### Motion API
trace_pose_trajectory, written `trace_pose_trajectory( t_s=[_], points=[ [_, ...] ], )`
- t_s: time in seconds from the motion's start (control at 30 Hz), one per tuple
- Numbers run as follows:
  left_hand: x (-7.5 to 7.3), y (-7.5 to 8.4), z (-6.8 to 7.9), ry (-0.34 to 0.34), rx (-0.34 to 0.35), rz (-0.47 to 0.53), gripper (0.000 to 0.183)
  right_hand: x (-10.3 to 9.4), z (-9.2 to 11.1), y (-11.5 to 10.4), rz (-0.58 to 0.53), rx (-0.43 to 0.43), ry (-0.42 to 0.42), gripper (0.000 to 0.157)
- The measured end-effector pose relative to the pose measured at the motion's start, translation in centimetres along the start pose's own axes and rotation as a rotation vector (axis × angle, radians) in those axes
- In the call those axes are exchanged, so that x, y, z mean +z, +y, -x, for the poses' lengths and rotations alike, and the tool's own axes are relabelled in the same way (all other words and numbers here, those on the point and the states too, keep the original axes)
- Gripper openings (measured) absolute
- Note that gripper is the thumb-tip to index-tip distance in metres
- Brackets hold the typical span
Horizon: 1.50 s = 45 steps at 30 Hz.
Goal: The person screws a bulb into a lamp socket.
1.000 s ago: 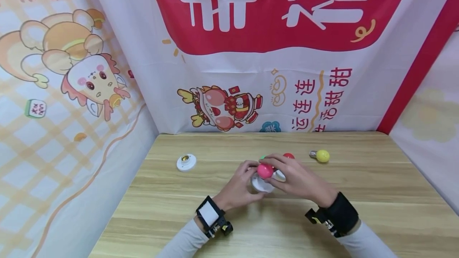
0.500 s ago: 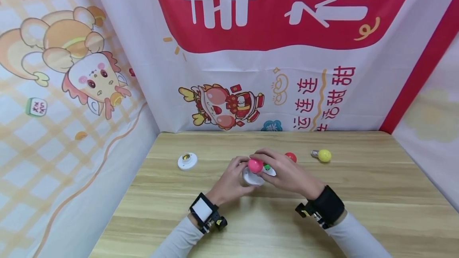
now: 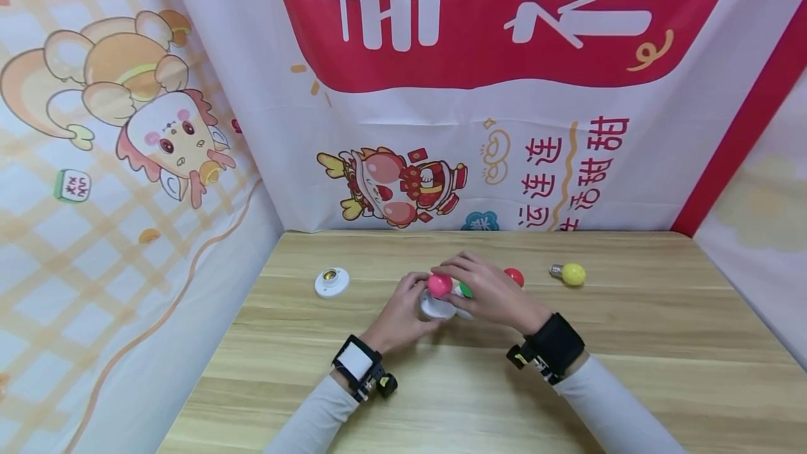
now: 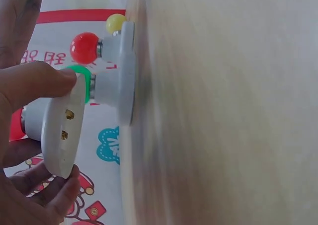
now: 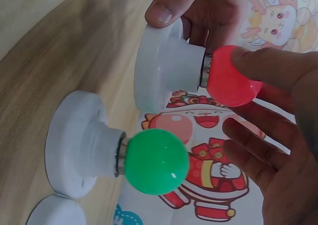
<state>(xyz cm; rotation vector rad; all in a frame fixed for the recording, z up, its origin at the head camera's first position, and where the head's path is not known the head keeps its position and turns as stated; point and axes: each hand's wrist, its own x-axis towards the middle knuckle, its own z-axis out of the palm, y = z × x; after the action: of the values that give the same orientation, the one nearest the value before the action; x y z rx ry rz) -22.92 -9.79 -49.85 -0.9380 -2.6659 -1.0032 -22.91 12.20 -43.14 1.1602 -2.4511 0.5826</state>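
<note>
My left hand (image 3: 396,319) grips a round white lamp holder (image 5: 174,68) by its base, raised off the table and tilted. Two brass contacts show on its underside in the left wrist view. A pinkish-red bulb (image 3: 439,285) sits in its socket, a strip of the metal cap visible between them. My right hand (image 3: 494,293) pinches this bulb between thumb and fingers. Close by, a green bulb (image 5: 156,161) stands in a second white holder (image 5: 74,145) on the table. Behind that, another red bulb (image 4: 84,48) is fitted in a holder.
A bare white lamp holder (image 3: 331,282) with a brass socket lies at the table's left. Toward the back right, a yellow bulb (image 3: 573,274) rests on its side. Printed cloth (image 3: 391,125) hangs behind the wooden table (image 3: 479,398) and along its sides.
Both hands have shifted left and slightly away from me, carrying the holder and pinkish-red bulb. More of the green bulb and the red bulb behind it is now visible.
</note>
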Motion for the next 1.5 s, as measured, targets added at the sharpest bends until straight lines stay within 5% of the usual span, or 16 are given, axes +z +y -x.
trace_pose_trajectory(
  t_s=[0.57,0.93,1.5],
  points=[
    [0.8,-2.0,-1.8,-0.074,-0.185,0.021,0.078,2.3,-1.2,1.7,0.062,-0.02,-0.031,0.045],
    [1.1,-2.5,-2.1,-0.072,-0.157,-0.017,0.074,2.9,-1.3,1.6,0.066,0.022,-0.078,0.049],
    [1.2,-2.6,-2.1,-0.102,-0.207,-0.002,0.081,3.3,-1.1,1.5,0.052,0.06,-0.126,0.054]
  ],
)
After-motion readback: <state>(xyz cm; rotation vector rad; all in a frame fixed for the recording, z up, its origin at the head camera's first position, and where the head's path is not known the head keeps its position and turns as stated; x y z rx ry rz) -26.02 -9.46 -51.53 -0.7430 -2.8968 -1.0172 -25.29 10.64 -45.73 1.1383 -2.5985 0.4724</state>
